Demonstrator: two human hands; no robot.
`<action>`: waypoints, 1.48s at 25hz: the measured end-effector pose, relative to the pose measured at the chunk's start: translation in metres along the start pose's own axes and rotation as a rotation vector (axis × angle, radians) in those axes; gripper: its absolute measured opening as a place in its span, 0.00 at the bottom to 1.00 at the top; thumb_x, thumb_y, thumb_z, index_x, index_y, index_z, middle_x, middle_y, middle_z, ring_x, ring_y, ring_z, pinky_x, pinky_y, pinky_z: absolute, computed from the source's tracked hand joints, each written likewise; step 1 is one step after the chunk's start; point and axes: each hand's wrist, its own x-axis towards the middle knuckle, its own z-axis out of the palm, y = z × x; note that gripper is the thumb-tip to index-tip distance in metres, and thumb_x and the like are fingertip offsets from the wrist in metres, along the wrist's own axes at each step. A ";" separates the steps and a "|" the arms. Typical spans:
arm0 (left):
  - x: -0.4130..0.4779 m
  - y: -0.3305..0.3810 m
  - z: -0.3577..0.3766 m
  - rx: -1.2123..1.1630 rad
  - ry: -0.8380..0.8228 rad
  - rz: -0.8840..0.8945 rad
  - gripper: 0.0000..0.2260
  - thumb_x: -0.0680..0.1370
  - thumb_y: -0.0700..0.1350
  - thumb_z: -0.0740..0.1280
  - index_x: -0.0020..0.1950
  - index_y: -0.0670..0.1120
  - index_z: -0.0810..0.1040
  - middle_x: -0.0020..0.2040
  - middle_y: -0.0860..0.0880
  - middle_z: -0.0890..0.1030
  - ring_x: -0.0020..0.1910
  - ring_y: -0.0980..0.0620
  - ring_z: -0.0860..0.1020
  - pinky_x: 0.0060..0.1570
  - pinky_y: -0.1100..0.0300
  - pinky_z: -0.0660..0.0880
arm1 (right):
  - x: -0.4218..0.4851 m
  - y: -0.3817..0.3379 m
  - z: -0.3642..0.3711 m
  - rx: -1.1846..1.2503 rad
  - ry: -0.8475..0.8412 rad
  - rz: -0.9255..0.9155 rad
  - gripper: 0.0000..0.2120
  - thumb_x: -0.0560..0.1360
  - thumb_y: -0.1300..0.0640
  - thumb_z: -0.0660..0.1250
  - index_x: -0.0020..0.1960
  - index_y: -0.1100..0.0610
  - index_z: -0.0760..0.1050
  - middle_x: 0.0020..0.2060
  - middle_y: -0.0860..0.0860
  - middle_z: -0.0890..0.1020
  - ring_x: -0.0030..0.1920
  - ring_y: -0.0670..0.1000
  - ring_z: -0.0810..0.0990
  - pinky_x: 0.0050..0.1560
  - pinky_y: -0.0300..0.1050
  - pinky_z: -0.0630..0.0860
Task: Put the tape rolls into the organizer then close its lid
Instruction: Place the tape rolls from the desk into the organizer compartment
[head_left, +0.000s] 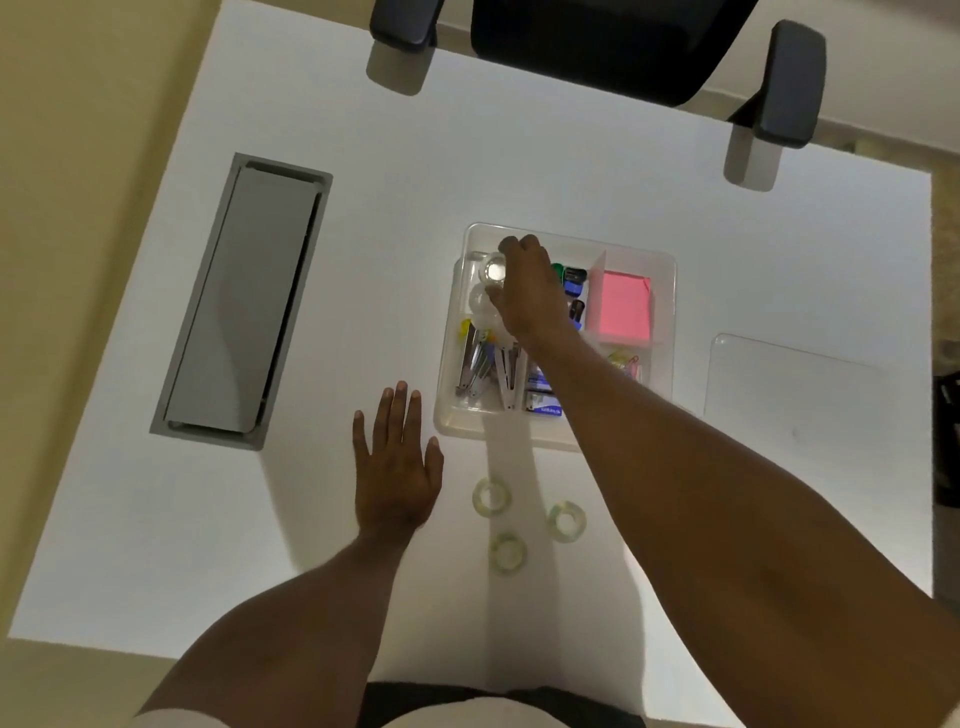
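Likely light, stiff and slick, three tape rolls (492, 497) behind the right hand (530, 291), whose grip is unclear inside the organizer (667, 291), suit rim pinches.

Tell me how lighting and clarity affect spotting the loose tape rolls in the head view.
Head view: dim and soft; the right hand is slightly blurred over the organizer. The right forearm's shadow falls toward the three clear tape rolls, which are pale against the white desk. Wide-angle distortion bends the desk edges.
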 end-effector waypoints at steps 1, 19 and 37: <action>0.001 0.000 0.000 0.001 0.000 -0.002 0.30 0.86 0.56 0.50 0.86 0.47 0.51 0.87 0.46 0.52 0.87 0.46 0.50 0.84 0.36 0.49 | 0.008 -0.001 0.006 -0.034 -0.031 -0.003 0.17 0.74 0.64 0.72 0.61 0.61 0.72 0.56 0.57 0.75 0.57 0.57 0.75 0.47 0.50 0.75; 0.001 0.002 0.001 0.029 0.005 -0.005 0.30 0.86 0.59 0.43 0.86 0.48 0.50 0.87 0.46 0.51 0.87 0.45 0.49 0.84 0.36 0.49 | -0.070 -0.004 0.004 0.089 0.359 -0.088 0.09 0.75 0.62 0.69 0.55 0.58 0.76 0.50 0.55 0.78 0.49 0.54 0.77 0.48 0.48 0.77; -0.002 0.001 0.005 -0.012 0.088 0.011 0.29 0.87 0.57 0.48 0.86 0.48 0.51 0.87 0.47 0.53 0.87 0.47 0.50 0.84 0.37 0.48 | -0.291 0.034 0.078 0.071 0.003 0.140 0.28 0.72 0.42 0.72 0.68 0.53 0.71 0.61 0.51 0.78 0.59 0.52 0.76 0.57 0.48 0.76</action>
